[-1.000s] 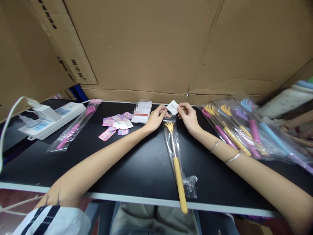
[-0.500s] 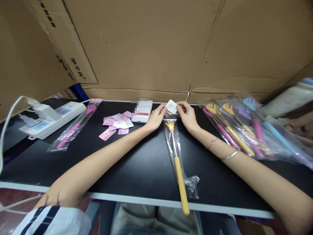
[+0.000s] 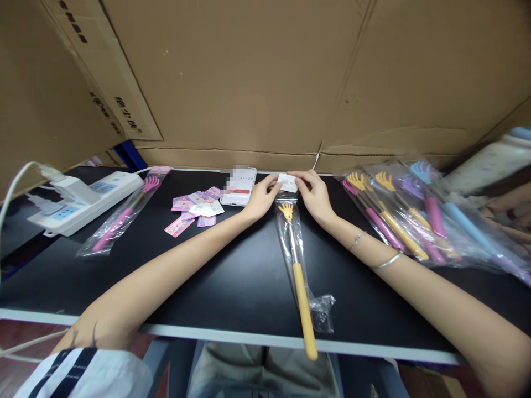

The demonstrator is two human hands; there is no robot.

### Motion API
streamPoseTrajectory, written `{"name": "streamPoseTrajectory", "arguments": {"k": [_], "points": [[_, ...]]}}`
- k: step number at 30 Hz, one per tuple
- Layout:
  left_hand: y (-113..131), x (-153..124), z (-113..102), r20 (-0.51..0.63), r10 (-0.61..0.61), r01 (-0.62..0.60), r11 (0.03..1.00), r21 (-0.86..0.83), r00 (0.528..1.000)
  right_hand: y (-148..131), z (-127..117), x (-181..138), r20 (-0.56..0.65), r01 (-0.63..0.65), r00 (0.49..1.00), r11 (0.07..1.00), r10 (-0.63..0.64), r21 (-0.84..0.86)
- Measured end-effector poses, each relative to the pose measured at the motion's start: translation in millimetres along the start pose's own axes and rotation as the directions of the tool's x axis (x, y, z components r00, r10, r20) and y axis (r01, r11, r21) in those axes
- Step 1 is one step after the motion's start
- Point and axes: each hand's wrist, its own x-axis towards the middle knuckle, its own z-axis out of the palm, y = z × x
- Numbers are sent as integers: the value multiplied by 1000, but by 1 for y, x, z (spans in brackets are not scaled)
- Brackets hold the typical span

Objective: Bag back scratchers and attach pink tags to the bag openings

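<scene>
- Power strip: white, at the far left corner of the counter, cables plugged in.
- Bagged pink back scratcher: lies diagonally just right of the power strip, apart from both hands.
- Small cards: loose pink and white pile, left of centre, near the far edge.
- Phone: flat at the far edge, just left of the left hand, screen blurred.
- Left hand: fingertips pressed together on the left edge of a small white label; wrist rests on the counter.
- White label: held between both hands at the top of the clear bag, close to the far edge, centre.
- Yellow back scratcher: inside the clear bag, claw end pointing to the far edge just below the label, handle crossing the counter and overhanging the near edge.
- Right hand: thumb and fingers pinch the right edge of the label; two bracelets on the wrist.
- Bagged scratchers pile: pink, yellow, purple and blue, fanned out right of the right hand toward the right edge.
- Cardboard wall: stands behind the far edge.
</scene>
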Motion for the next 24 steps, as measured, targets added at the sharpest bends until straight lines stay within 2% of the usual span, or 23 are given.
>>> {"name": "streamPoseTrajectory", "arguments": {"k": [3,7,12,19,24], "points": [[-1,0,0,-5,34,-34,999,2,999,1,1,0,-12,-20,1000,1000,20,1],[0,0,0,-13,70,-70,997,26,997,11,5,0,-24,-143,989,985,146,98],[2,-1,-1,-1,80,-80,997,7,997,18,8,0,70,-277,961,946,269,168],[9,-3,-3,2,46,-46,998,44,999,16,8,0,125,-228,970,956,207,187],[11,-4,-4,6,80,-80,996,32,997,17,9,0,127,-172,981,967,149,188]]}}
